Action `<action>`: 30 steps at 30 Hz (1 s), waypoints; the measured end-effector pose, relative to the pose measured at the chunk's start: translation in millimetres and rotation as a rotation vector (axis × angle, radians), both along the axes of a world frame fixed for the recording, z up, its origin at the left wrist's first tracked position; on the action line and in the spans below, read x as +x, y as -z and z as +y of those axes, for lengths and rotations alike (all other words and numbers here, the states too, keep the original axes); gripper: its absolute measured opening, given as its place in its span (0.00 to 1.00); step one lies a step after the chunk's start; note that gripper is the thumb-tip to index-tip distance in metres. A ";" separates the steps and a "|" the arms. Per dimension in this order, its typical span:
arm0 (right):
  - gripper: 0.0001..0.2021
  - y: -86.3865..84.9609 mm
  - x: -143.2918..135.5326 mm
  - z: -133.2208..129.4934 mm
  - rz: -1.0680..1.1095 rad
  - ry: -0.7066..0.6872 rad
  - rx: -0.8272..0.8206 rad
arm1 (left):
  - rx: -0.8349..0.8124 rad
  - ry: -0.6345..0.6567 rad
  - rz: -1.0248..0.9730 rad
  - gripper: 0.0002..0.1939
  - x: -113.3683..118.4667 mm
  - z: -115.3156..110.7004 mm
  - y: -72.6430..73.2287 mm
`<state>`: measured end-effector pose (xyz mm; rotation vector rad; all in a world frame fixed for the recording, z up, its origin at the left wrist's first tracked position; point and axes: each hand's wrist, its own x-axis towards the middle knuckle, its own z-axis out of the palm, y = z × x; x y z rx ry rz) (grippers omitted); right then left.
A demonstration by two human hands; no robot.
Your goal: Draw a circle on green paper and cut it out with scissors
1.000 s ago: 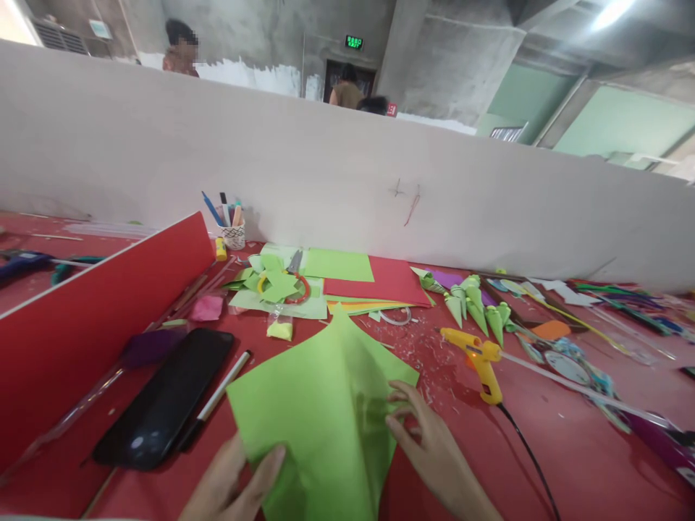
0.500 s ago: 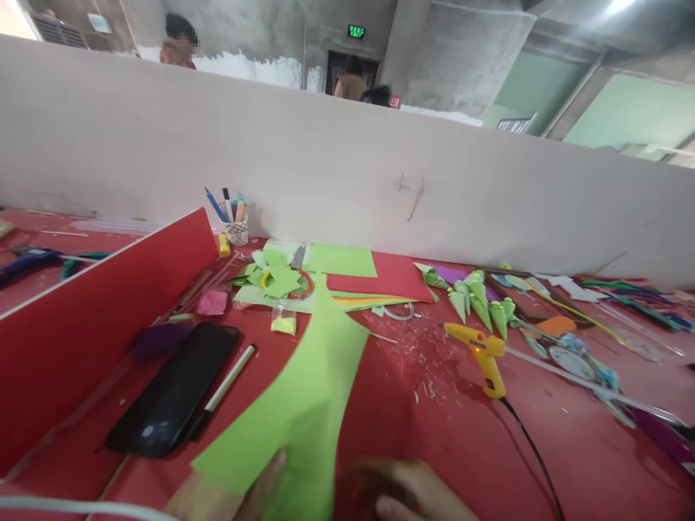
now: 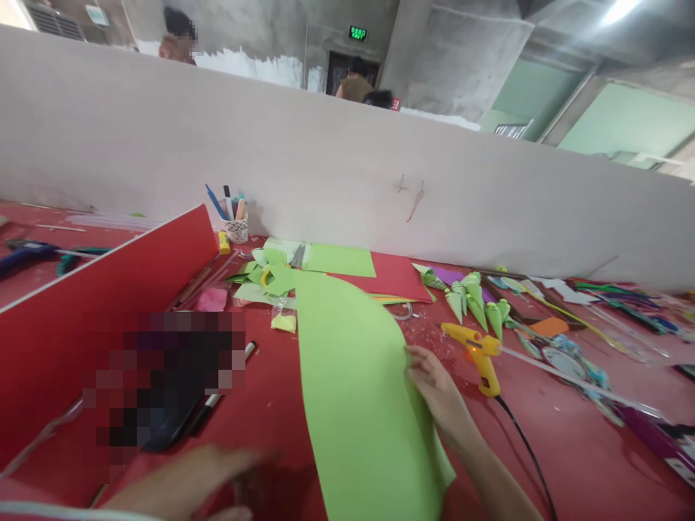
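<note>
Green sheet (image 3: 363, 376), bowed above the tabletop (image 3: 271, 405), likely light and crease-prone, best taken by opposite edges; right hand (image 3: 434, 391) pinches its right edge, left hand (image 3: 190, 481) (blurred) empty, loosely open.

Left hand (image 3: 195, 477) off green sheet (image 3: 358, 376); right hand (image 3: 437, 387) now grips its edge.
</note>
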<state>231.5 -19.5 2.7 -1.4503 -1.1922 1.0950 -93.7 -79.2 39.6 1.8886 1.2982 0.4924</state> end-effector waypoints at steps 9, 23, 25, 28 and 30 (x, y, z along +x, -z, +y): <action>0.10 15.1 18.8 11.2 -0.542 -0.101 0.141 | 0.391 -0.206 0.930 0.20 -8.9 29.0 -3.6; 0.10 -34.1 41.1 43.2 -0.594 -0.354 0.118 | 0.434 -0.202 1.069 0.18 -11.7 29.3 10.2; 0.10 -40.0 37.9 49.0 -0.602 -0.458 0.093 | 0.429 -0.186 1.074 0.18 -10.2 29.1 9.6; 0.12 -42.7 22.8 54.9 -0.605 -0.606 0.105 | 0.440 -0.167 1.073 0.17 -12.5 28.9 12.6; 0.13 -40.0 7.9 57.9 -0.620 -0.689 0.141 | 0.443 -0.169 1.057 0.17 -16.4 28.7 15.6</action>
